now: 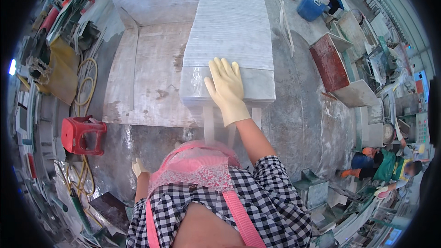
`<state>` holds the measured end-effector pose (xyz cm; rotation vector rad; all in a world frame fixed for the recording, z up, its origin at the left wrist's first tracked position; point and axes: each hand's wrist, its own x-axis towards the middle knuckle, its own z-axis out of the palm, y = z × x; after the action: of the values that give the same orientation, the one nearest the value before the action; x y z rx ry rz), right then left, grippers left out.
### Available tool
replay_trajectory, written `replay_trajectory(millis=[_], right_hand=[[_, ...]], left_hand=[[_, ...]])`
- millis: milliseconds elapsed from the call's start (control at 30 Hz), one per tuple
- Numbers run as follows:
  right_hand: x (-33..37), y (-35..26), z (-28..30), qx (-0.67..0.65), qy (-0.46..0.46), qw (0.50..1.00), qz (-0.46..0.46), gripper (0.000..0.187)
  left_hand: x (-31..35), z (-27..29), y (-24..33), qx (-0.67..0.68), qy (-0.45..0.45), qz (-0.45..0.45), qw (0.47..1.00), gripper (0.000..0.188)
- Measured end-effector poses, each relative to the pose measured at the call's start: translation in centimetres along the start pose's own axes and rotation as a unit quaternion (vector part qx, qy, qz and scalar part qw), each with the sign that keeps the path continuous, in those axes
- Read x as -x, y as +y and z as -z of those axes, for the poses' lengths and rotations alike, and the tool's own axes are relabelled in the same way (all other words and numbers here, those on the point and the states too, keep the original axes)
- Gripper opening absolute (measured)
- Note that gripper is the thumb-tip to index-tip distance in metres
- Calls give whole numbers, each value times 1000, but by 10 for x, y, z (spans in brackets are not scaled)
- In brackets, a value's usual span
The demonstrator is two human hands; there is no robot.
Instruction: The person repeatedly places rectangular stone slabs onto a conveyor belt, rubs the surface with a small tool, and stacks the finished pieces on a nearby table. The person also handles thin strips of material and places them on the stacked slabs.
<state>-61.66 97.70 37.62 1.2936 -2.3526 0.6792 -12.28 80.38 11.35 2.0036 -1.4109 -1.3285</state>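
Observation:
My right hand (225,85), in a pale yellow rubber glove, lies flat with its fingers spread on the near end of a long row of thin grey slabs (234,23). The slabs overlap one another like steps and run away from me. Under the palm, the nearest slab (195,82) has a shiny patch on its left side. My left hand (138,167), gloved the same way, hangs low beside my body, apart from the slabs. Its fingers look loosely stretched and nothing shows in them; it is small in view.
A large stained board (151,78) lies left of the row. Further left stand a red plastic stool (82,134) and a coiled yellow hose (87,82). On the right are a red-sided box (328,62), a blue bucket (312,5), and two people working apart from me.

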Motion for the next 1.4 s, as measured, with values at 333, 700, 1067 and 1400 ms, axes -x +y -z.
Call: replay_trajectory(millis=[333,700,1067,1400], right_hand=[[35,21,58,-168,150,974,-39,35],[321,-7,135,-221,303,632,-678,32],[535,34,73,-196,35,589,-783,33],[532,215,130,-274,-23,596,-755,48]], left_hand=[[46,-85,116,-72,-134,-151,977,43],[-20,-137,77,-223,-424,-154,864,35],[31,-190,68,-255,-506,-185,803,40],[133,-210,47,-501,-381,-182,756,47]])
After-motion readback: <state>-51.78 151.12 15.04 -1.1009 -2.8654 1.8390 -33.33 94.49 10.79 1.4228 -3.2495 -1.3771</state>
